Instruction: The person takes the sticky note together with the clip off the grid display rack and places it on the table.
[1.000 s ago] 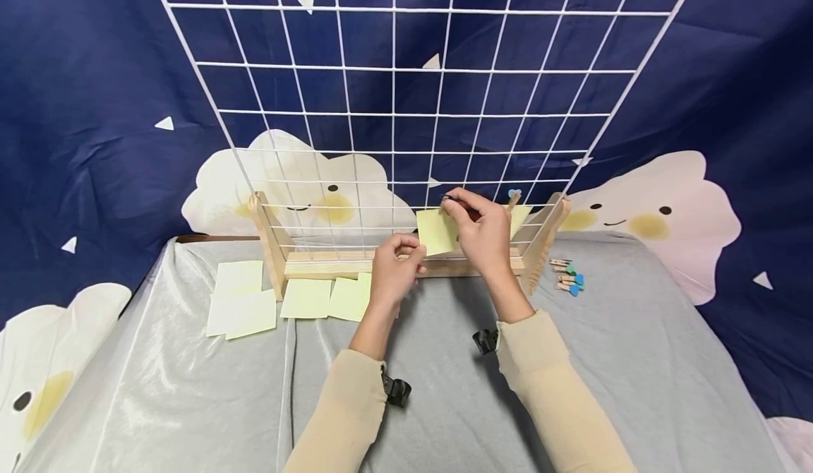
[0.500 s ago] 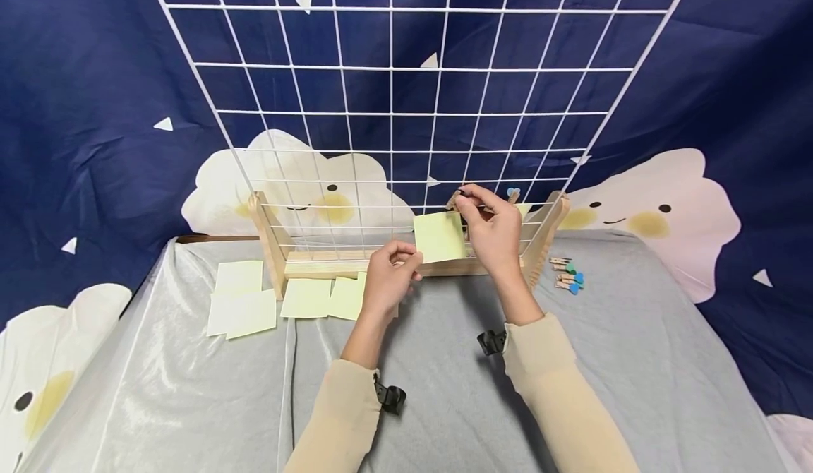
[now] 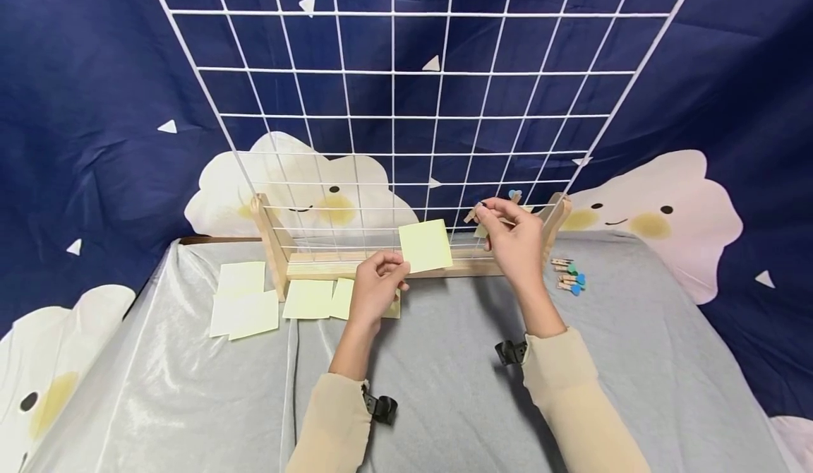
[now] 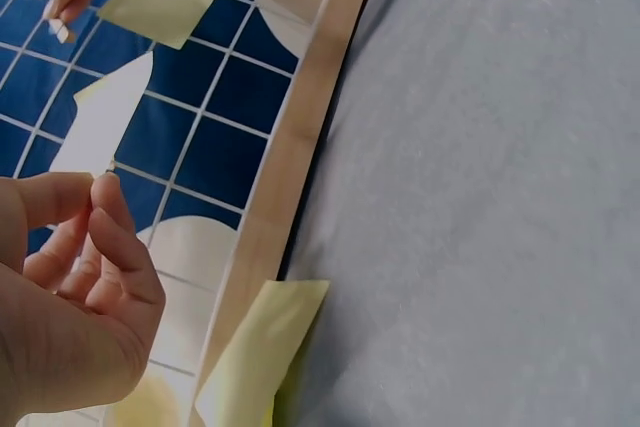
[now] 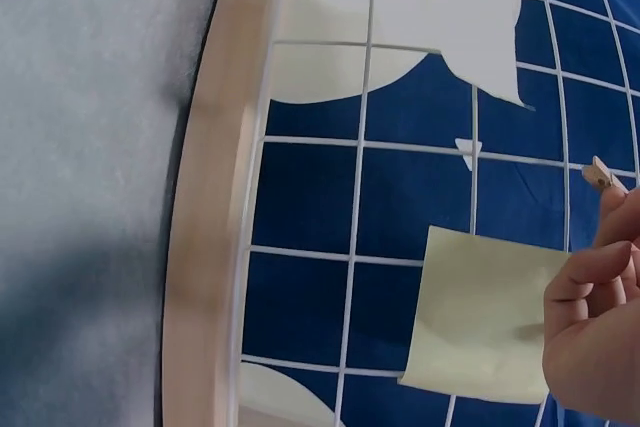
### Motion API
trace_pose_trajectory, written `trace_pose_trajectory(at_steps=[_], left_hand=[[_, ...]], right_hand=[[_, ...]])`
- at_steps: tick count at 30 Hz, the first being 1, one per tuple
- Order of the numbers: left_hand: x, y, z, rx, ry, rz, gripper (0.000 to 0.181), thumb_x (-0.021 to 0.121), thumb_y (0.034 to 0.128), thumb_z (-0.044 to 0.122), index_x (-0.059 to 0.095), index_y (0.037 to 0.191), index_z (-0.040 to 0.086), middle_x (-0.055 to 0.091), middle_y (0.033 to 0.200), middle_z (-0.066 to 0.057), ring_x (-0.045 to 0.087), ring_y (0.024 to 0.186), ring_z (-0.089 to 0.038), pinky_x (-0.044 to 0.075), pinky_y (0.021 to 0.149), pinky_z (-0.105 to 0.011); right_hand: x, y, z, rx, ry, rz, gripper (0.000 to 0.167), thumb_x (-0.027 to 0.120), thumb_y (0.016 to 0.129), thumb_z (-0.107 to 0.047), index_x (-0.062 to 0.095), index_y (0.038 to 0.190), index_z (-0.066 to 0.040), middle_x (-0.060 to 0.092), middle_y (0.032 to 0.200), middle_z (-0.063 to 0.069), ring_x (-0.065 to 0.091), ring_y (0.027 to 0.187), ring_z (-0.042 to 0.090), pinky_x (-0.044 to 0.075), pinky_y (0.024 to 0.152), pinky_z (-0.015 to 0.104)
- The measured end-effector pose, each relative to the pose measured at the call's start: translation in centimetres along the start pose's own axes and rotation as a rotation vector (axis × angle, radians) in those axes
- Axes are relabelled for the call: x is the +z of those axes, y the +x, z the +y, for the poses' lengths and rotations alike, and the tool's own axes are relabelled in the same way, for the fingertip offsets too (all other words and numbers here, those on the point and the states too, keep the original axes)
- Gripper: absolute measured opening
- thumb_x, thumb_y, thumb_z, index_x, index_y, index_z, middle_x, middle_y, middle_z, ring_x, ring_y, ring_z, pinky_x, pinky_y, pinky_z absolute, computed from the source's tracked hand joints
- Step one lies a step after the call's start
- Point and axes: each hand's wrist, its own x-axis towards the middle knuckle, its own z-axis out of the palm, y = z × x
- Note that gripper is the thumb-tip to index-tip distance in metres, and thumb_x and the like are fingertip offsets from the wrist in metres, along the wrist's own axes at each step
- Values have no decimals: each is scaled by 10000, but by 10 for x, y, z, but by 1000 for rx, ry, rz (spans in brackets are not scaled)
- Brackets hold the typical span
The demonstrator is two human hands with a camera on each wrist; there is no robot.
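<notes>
A yellow sticky note [image 3: 427, 246] is pinched at its lower left corner by my left hand [image 3: 373, 288], in front of the white wire grid [image 3: 393, 116]. The left wrist view shows thumb and index finger on that note [image 4: 108, 122]. To the right, my right hand [image 3: 519, 250] pinches a small wooden clothespin [image 3: 471, 214], its tip clear of the held note. Behind this hand another sticky note [image 5: 485, 317] lies against the grid, partly hidden by the fingers. A clothespin with a blue heart [image 3: 515, 195] sits at its top.
The grid stands in a wooden base [image 3: 349, 268]. Several sticky notes [image 3: 308, 298] lie in front of it and further left [image 3: 254, 313]. Several clothespins with blue and green hearts [image 3: 569, 279] lie right of the stand on the grey cloth [image 3: 438, 374].
My left hand has drawn the sticky note left and slightly down. My right hand has moved right with the clothespin, away from the note, widening the gap between them.
</notes>
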Motion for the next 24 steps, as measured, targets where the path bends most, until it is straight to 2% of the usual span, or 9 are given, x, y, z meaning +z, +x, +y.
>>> trace_pose_trajectory(at_steps=[4, 11, 19, 24], left_hand=[[-4, -2, -3, -4, -3, 1, 124, 718, 922, 68, 672, 1005, -13, 658, 758, -14, 647, 610, -175, 442, 474, -246], [-8, -4, -9, 7, -8, 10, 109, 698, 919, 40, 680, 1005, -25, 657, 739, 10, 635, 579, -154, 437, 474, -234], [-9, -7, -15, -27, -22, 13, 136, 707, 931, 74, 685, 1032, -15, 663, 714, 29, 633, 595, -157, 441, 495, -252], [-12, -8, -20, -57, -27, 24, 139, 709, 931, 78, 679, 1032, -12, 705, 755, -55, 605, 584, -144, 416, 492, -228]], right_hand=[[-5, -3, 3, 29, -20, 4, 230, 740, 949, -154, 734, 1078, 36, 702, 851, 68, 516, 423, 69, 406, 427, 179], [-10, -5, 7, 39, 1, 5, 220, 734, 950, -141, 725, 1049, 56, 690, 786, -80, 525, 418, 55, 411, 427, 174], [-22, -4, 14, 63, 8, 6, 222, 719, 957, -114, 711, 1067, 79, 699, 775, -97, 519, 413, 64, 412, 414, 173], [-33, -3, 18, 83, -21, 22, 222, 719, 952, -102, 706, 1063, 90, 687, 760, -119, 524, 419, 88, 407, 414, 173]])
